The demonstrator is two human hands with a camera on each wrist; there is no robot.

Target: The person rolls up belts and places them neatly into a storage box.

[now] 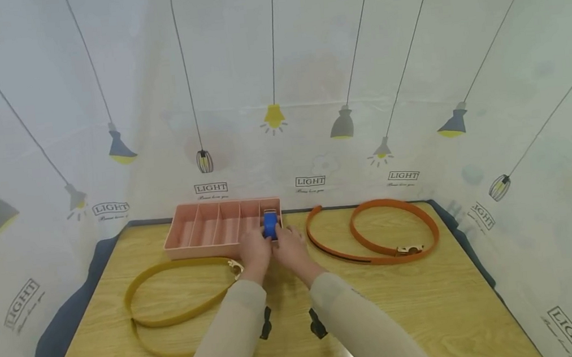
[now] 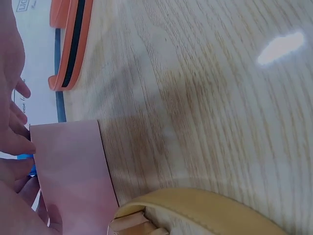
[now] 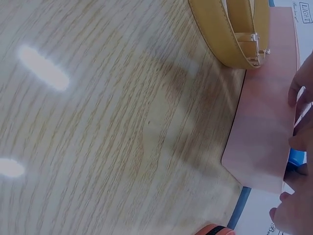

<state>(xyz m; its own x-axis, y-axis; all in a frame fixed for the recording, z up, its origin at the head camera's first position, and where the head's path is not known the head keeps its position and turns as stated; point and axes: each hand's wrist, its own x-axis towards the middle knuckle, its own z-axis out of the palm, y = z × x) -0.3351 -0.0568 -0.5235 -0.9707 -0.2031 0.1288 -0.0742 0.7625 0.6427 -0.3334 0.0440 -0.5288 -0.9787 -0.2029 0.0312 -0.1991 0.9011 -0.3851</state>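
Note:
A rolled blue belt (image 1: 270, 223) with a metal buckle at its far end is at the rightmost compartment of a pink divided box (image 1: 188, 253). My left hand (image 1: 255, 248) grips its left side and my right hand (image 1: 290, 245) its right side, both over the box's front edge. In the left wrist view, fingers of both hands meet at the box rim, with only a sliver of the blue belt (image 2: 33, 170) showing between them. The right wrist view also shows little of the blue belt (image 3: 296, 157); its underside is hidden.
A yellow belt (image 1: 173, 320) lies looped on the wooden table (image 1: 405, 315) in front of the box, its buckle close to my left wrist. To the right lies an orange belt (image 1: 435, 228) in an open coil. Printed sheeting (image 1: 235, 64) surrounds the table's back and sides.

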